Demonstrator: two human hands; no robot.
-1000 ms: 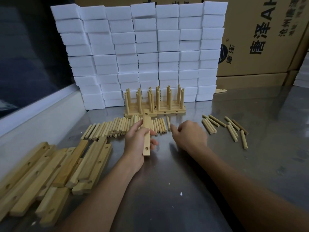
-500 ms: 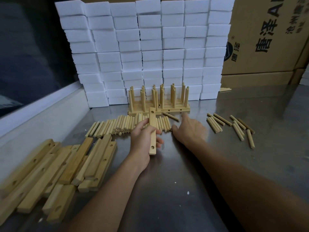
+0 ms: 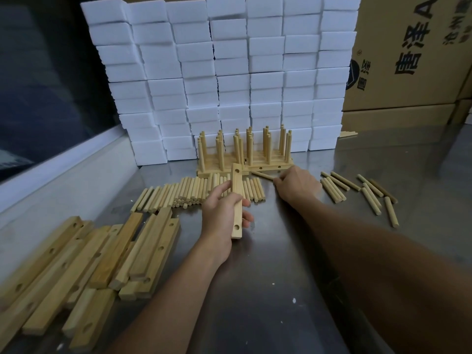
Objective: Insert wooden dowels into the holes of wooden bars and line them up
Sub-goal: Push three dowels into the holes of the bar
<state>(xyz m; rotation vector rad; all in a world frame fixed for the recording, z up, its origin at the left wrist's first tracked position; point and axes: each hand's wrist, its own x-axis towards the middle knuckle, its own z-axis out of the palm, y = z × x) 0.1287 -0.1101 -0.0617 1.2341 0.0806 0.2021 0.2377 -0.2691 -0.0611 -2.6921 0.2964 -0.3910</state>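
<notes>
Left hand grips a wooden bar around its middle, thumb on the left face, fingers curled round the right side; bar points away from the person, one hole showing near each end, near end lifted off the table. Right hand reaches forward, fingers curled, pinching the near end of a single dowel that lies flat just in front of the finished bars.

Finished bars with upright dowels stand in a row at the back, touching or almost touching the wall of white foam blocks. Held bar's far end sits just beside their front edge. Loose dowel row lies flat between left hand and finished bars, running out to the left. Second scatter of dowels lies right of the right hand, well apart from the row.

Pile of blank bars lies at near left, overlapping, close to the raised left ledge of the steel table. Bare steel between the forearms and ahead of the near edge. Cardboard boxes at back right, behind the foam
</notes>
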